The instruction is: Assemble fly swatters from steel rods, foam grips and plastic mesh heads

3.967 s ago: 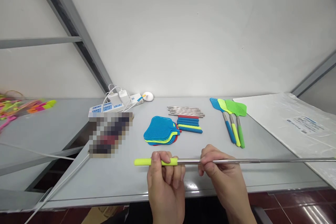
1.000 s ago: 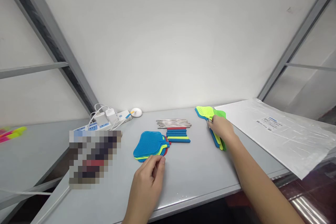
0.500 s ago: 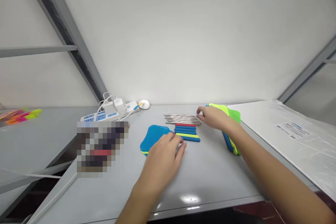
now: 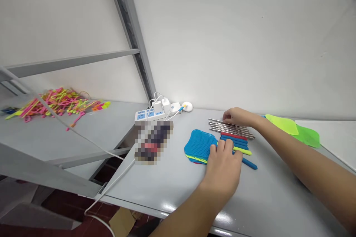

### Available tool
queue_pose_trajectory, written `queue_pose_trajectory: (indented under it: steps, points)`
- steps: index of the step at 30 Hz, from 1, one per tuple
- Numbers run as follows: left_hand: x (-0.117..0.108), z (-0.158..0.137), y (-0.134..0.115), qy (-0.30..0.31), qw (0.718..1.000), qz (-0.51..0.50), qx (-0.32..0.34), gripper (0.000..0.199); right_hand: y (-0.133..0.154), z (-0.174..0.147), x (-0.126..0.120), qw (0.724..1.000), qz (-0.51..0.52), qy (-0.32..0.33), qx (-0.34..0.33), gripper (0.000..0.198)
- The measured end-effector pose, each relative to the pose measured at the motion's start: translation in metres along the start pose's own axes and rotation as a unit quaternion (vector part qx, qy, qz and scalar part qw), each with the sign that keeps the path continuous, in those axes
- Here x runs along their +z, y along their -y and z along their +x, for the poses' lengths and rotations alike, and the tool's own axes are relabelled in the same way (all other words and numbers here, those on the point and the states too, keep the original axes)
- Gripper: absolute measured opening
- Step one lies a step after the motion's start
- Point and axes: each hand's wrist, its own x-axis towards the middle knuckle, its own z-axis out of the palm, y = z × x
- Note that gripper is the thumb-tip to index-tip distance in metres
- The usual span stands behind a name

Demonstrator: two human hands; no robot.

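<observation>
My left hand [image 4: 224,164] is closed around a blue handle tube [image 4: 249,163], whose far end sticks out slanted to the lower right. Left of that hand is a stack of perforated blue fly swatter heads [image 4: 200,142], with yellow-green and red edges showing beneath. More blue handle tubes [image 4: 234,142], a red one [image 4: 235,135] and a yellow-green one [image 4: 243,150] lie side by side just beyond my fingers. My right hand [image 4: 237,116] reaches over thin metal rods [image 4: 229,129]; its fingertips pinch at the back rod, partly hidden.
Yellow-green [image 4: 282,124] and green swatter heads [image 4: 308,136] lie behind my right forearm. A white power strip [image 4: 144,115] with plugs and cables stands at the back left, near a blurred-out object [image 4: 154,142]. Pink and yellow pieces [image 4: 61,103] pile on the left shelf.
My view has turned left, bringing in the pile on the left. The lowest blue handle tube is now slanted away from the others under my left hand. My right hand has moved onto the rods.
</observation>
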Motion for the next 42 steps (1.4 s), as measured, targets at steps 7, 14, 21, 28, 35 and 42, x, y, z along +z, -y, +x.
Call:
queue_pose_trajectory:
  steps: [7,14,21,28,35,42]
  points:
    - [-0.003,-0.002,0.001,0.015,0.999,0.002,0.036,0.014,-0.001,-0.012,-0.001,0.993,-0.002,-0.109,0.039,0.031]
    - [-0.019,-0.004,-0.01,-0.022,0.969,-0.209,0.134,0.019,0.011,-0.087,-0.037,0.939,0.049,-0.334,0.067,0.026]
    - [-0.043,-0.026,-0.019,-0.26,0.82,-0.501,-0.098,0.002,0.066,-0.168,-0.038,0.821,0.215,-0.528,-0.035,0.024]
    - [-0.06,-0.07,-0.022,-0.324,0.707,-0.602,-0.182,0.03,0.109,-0.217,-0.013,0.909,0.183,-0.343,-0.151,0.024]
    - [-0.085,-0.088,0.005,-0.107,0.902,-0.387,-0.162,0.024,0.107,-0.248,-0.004,0.936,0.102,-0.293,-0.163,0.02]
    - [-0.082,-0.089,-0.003,-0.071,0.915,-0.384,-0.1,0.022,0.132,-0.25,0.005,0.805,0.467,-0.358,-0.072,0.01]
